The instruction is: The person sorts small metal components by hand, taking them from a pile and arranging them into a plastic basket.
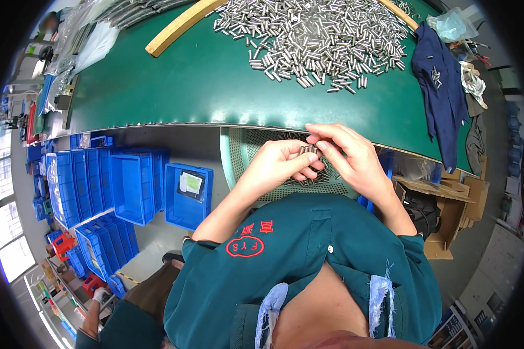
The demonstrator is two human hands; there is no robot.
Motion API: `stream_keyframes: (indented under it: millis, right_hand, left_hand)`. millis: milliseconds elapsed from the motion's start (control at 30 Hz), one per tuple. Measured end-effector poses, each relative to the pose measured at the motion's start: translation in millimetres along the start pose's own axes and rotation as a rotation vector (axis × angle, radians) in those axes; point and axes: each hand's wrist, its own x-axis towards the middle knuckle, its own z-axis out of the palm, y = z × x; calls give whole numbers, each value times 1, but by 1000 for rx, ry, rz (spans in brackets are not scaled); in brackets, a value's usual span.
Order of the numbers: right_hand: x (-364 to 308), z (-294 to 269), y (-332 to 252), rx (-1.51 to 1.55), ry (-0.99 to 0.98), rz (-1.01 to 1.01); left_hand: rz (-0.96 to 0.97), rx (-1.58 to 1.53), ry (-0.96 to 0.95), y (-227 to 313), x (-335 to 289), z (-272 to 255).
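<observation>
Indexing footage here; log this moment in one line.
left hand: holding metal pins; right hand: at pins; below: green basket; table: pin pile

Bright, paned windows [3, 195] stand well beyond the left edge of the green tabletop [157, 96]; grey floor [151, 255] shows below its near edge. Pale light [230, 110] glosses the tabletop.

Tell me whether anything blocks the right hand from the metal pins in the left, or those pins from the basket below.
Nothing visible blocks the right hand, its fingers close against the metal pins. Between them and the green basket, only the left hand holding them shows.
</observation>
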Motion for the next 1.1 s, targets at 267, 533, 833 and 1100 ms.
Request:
stream_keyframes:
  millis: [267,533,833,1100]
  right_hand:
    - [-2,5,3,5,30,11]
    - [-4,15,7,-121,-7,-90]
    - [-8,18,19,714,-194,452]
    - [-16,35,41,1618,-328,840]
  left_hand:
    - [-6,9,-12,0,0,-1]
    - [56,391,131,8,-8,0]
    - [-39,262,-82,26,-29,-9]
    - [-9,218,-66,27,-30,-16]
